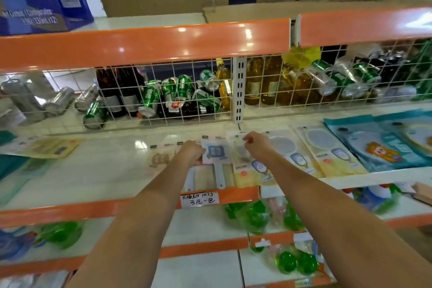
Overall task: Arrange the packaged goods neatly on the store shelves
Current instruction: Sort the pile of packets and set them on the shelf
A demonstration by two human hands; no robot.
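Observation:
Flat packaged goods lie on the white middle shelf [105,170]. My left hand [190,152] grips the left edge of a pale pack with a blue square print [216,153]. My right hand [257,146] rests with curled fingers on the top of a yellow-and-white pack [247,170] just right of it. More packs of the same kind [311,154] lie in a row to the right, then teal packs with an orange cartoon figure [378,147]. A pinkish pack [160,160] lies left of my left hand.
A white wire grid [187,91] backs the shelf, with green cans [182,89] and bottles [254,82] behind it. An orange rail [140,44] runs above. A handwritten price tag [199,199] hangs on the shelf edge. Green bagged goods [257,217] fill the lower shelves. Yellow packs [51,147] lie far left.

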